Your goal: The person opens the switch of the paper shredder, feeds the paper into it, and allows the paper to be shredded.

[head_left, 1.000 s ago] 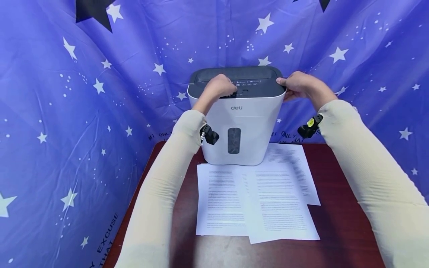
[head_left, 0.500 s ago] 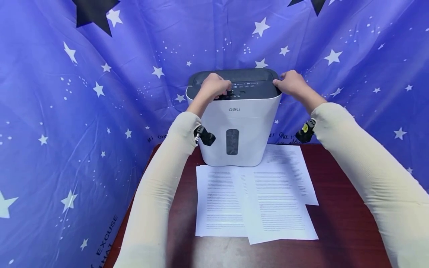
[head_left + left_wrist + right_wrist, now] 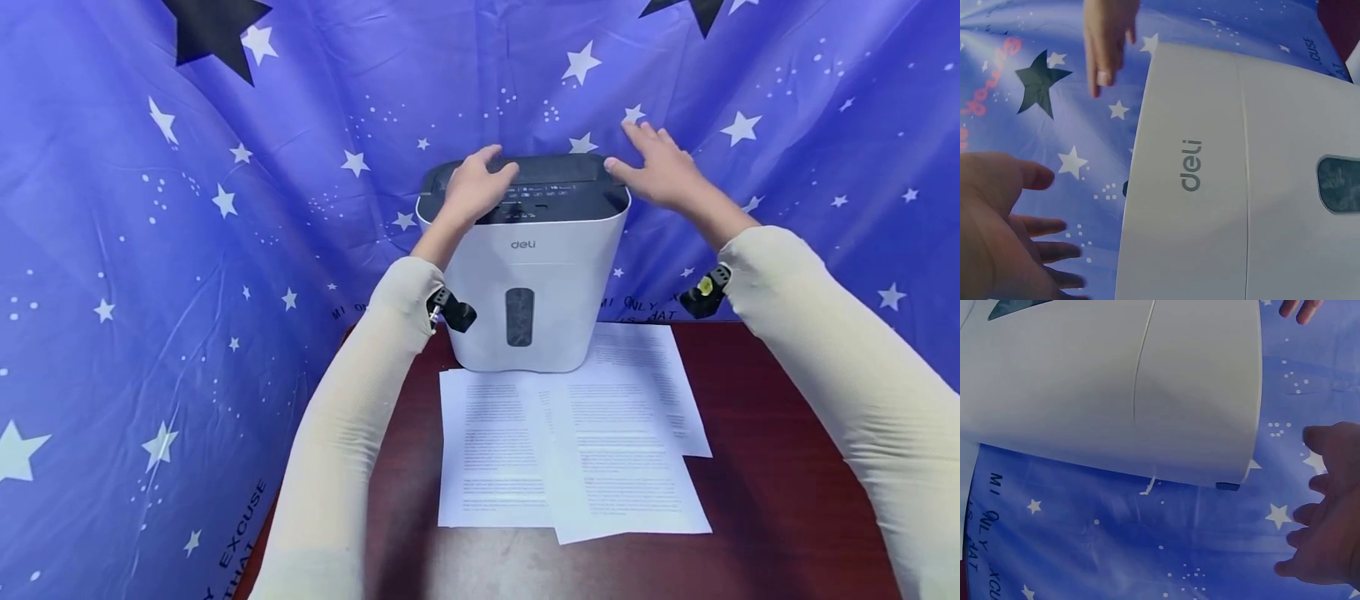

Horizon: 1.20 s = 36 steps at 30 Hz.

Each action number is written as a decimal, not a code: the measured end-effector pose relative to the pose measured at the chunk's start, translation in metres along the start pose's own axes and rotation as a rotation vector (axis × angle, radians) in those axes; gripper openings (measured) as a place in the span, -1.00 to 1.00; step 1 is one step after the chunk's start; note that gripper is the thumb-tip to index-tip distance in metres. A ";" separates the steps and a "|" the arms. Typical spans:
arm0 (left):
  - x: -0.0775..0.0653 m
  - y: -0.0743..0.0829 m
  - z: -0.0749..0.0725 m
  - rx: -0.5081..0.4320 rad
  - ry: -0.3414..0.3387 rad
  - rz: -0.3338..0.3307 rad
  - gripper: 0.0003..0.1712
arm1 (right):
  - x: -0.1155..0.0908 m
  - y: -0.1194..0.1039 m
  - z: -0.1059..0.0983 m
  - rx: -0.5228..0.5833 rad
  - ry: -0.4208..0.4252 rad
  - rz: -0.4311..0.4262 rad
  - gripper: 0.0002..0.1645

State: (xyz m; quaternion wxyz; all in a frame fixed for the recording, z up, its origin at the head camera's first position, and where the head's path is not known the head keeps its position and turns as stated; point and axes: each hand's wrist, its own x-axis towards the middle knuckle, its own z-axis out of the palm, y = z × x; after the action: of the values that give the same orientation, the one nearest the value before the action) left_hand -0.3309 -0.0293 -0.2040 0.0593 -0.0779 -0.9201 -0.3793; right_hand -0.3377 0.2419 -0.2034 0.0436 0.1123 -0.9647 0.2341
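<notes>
A white paper shredder with a dark top stands upright at the back of the table, marked "deli", with a small dark window in its front. Over the left part of its top is my left hand, fingers spread and holding nothing. At the top's right end my right hand is raised, thumb toward the shredder and fingers extended. Both wrist views show the hands off the shredder's white body, with the left hand and right hand empty.
Several printed sheets lie overlapping on the dark red table, in front of the shredder and reaching beside its base. A blue star-patterned curtain hangs close behind and at the left.
The left hand has let go of the control area on the shredder's top and its fingers have spread. My right hand has released the right end and lifted. The sheets stay put.
</notes>
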 end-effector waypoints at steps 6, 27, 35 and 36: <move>-0.012 0.001 0.007 0.094 0.031 0.116 -0.22 | -0.010 0.003 -0.002 0.040 0.109 -0.037 -0.07; -0.082 -0.041 0.067 -0.011 0.186 0.571 -0.18 | -0.091 0.025 0.055 0.071 0.273 -0.203 -0.11; -0.102 -0.073 0.116 0.065 0.208 0.678 -0.20 | -0.108 0.044 0.093 0.067 0.259 -0.188 -0.07; -0.104 -0.077 0.122 0.069 0.202 0.682 -0.21 | -0.110 0.048 0.098 0.069 0.255 -0.182 -0.07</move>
State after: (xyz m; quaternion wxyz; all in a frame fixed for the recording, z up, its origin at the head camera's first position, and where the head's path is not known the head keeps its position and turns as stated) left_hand -0.2499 -0.0069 -0.3605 0.2758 -0.3406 -0.8429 -0.3122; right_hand -0.2457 0.2592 -0.3266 0.1829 0.1699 -0.9286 0.2744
